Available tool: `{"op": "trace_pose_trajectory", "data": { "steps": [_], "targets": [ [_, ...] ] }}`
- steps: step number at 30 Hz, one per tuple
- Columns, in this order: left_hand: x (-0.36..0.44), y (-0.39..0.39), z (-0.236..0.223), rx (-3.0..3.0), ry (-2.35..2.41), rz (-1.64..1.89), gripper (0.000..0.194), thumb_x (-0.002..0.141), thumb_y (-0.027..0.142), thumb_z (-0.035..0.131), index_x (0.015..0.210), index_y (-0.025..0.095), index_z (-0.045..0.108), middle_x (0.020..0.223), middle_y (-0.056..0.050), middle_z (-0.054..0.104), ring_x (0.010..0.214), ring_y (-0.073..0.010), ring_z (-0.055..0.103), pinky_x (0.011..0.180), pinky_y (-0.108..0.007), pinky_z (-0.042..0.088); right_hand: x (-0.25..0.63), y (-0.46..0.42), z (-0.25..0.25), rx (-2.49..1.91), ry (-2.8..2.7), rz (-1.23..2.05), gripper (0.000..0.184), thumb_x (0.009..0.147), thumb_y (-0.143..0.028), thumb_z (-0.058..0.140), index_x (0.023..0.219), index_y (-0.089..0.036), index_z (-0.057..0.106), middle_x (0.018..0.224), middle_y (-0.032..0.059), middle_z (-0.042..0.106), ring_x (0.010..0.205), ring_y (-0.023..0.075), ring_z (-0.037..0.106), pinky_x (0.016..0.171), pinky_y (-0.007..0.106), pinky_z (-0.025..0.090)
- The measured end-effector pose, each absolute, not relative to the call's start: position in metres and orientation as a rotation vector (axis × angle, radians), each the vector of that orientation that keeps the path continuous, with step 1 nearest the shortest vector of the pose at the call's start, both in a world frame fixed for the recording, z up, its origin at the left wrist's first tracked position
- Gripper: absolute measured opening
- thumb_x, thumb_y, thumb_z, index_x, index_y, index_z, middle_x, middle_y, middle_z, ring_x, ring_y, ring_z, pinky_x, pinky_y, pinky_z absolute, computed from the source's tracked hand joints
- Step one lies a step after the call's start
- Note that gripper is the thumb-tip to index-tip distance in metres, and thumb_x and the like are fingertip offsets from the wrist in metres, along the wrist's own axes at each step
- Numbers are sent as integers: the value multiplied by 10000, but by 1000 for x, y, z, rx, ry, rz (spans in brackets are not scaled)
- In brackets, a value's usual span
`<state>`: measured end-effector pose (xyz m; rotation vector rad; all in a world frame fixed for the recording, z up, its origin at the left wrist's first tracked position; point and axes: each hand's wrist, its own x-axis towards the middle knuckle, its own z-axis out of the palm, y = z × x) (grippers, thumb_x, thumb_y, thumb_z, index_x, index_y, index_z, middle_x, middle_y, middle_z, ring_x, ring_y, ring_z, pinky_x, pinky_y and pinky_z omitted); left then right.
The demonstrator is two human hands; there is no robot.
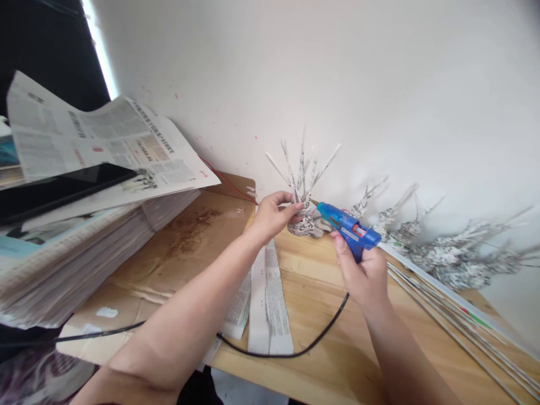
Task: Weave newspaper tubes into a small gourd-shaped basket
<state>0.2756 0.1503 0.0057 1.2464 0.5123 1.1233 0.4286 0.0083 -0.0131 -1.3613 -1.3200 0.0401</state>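
Note:
A small woven newspaper piece (301, 226) with rolled paper spokes sticking up stands at the back of the wooden table (312, 315). My left hand (276, 216) grips it on its left side, thumb and fingers closed around the base of the spokes. In my right hand (365, 273) is a blue hot glue gun (348, 228), its teal nozzle pointing left, close to the woven piece. Whether the nozzle touches the paper I cannot tell. A black cord (295, 354) runs from below the gun's handle across the table to the left.
At the right lie several woven newspaper pieces (455, 259) and thin paper rods (455, 320). Newspaper strips (276, 298) lie between my arms. Stained cardboard (189, 236) covers the left side, beside a tall paper stack (93, 253) topped by a newspaper sheet (164, 152) and a black flat device (71, 188).

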Motion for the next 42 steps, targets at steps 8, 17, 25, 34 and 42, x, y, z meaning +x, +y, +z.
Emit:
{"op": "trace_pose_trajectory", "data": {
  "steps": [8,17,25,34,42],
  "targets": [
    [275,150,7,1235,504,1098,262,751,252,842,878,131,647,831,-32,737,664,-118,722,695,-248,621,429,8,-17,-1456,-1364,-84,337,941,-427,674,1158,-179,745,1036,98,794,964,288,734,909,440,566],
    [275,149,6,1226,465,1100,295,724,257,852,850,144,610,834,-16,717,687,-120,720,701,-264,630,429,5,-11,-1516,-1394,-120,317,952,-447,636,1066,-175,752,820,52,744,718,225,671,739,373,565],
    [274,147,8,1236,425,1108,303,716,257,845,833,135,594,885,-12,687,721,-111,711,712,-267,642,428,6,-10,-1521,-1397,-145,320,949,-460,623,1006,-168,739,712,20,669,611,185,584,640,329,515],
    [274,148,7,1239,402,1119,377,686,297,877,851,146,574,915,-1,659,728,-106,699,717,-278,646,429,5,-10,-1568,-1384,-165,351,942,-489,619,994,-167,749,728,30,666,639,198,589,689,346,512],
    [273,147,8,1249,399,1094,386,680,315,882,867,142,591,928,-13,675,735,-105,696,730,-270,636,429,4,-10,-1539,-1382,-163,297,945,-463,630,962,-187,736,742,34,688,664,216,620,691,359,530]
  ]
}}
